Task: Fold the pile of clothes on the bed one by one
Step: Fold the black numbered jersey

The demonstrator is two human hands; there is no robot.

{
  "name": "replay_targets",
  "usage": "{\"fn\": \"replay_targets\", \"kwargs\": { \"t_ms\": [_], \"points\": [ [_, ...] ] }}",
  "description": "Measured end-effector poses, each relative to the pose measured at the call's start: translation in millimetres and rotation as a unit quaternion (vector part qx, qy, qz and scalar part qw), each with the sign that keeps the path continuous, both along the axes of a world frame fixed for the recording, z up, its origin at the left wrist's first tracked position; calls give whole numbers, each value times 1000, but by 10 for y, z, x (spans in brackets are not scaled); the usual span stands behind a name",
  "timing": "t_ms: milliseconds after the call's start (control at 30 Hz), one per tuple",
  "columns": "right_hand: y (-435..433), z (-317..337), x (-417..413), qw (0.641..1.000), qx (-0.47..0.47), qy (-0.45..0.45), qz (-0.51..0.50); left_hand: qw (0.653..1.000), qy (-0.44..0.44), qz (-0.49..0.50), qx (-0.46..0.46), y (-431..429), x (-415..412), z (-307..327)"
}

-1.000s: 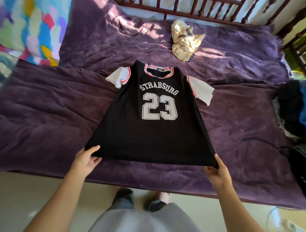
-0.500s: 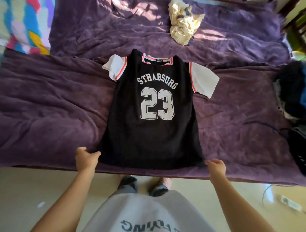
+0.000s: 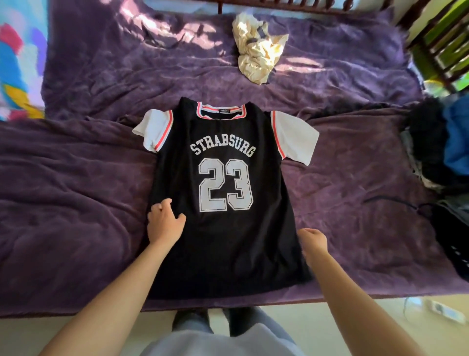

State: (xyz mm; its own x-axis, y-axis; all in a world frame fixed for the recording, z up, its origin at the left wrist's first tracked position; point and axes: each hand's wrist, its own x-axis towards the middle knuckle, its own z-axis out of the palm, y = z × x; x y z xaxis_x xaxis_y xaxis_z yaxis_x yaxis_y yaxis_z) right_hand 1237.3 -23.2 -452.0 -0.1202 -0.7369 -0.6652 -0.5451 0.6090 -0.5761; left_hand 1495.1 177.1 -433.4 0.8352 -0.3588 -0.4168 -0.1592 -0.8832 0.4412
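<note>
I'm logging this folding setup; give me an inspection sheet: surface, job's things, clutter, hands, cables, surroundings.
Surface: purple blanket, rumpled, sunlit at the far side.
Job's things: black jersey spread flat, front up; clothes pile at the right edge; crumpled cream garment at the far side.
Clutter: nothing seen.
Hands: left hand and right hand at the jersey's side edges, fingers curled; grip unclear.
Cables: dark cord on the blanket, right side; white cable on the floor.
Surroundings: wooden bed rail beyond; colourful fabric at left.

Black jersey (image 3: 228, 241), white sleeves, purple blanket (image 3: 76, 203)
</note>
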Motion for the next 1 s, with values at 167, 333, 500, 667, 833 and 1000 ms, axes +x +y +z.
{"fn": "replay_targets", "kwargs": {
  "t_ms": [167, 333, 500, 667, 833, 1000],
  "points": [
    [-806, -43, 228, 999, -30, -3, 29, 1000, 10, -25, 7, -705, -62, 6],
    [-1625, -145, 497, 997, -34, 0, 74, 1000, 0, 3, 26, -1188, 116, 7],
    [-2284, -330, 866, 996, -34, 4, 83, 999, -27, -15, 19, -1554, 325, -85],
    [-2782, -597, 1147, 996, -29, 12, 81, 1000, -9, -16, 12, -1887, 466, -326],
    [-3090, -836, 1342, 1000, -16, -13, 2, 999, 19, -28, 1, -2203, 612, -637],
    [-3229, -891, 1461, 999, -16, -40, -29, 999, 33, -22, 2, -2397, 663, -825]
  ]
}}
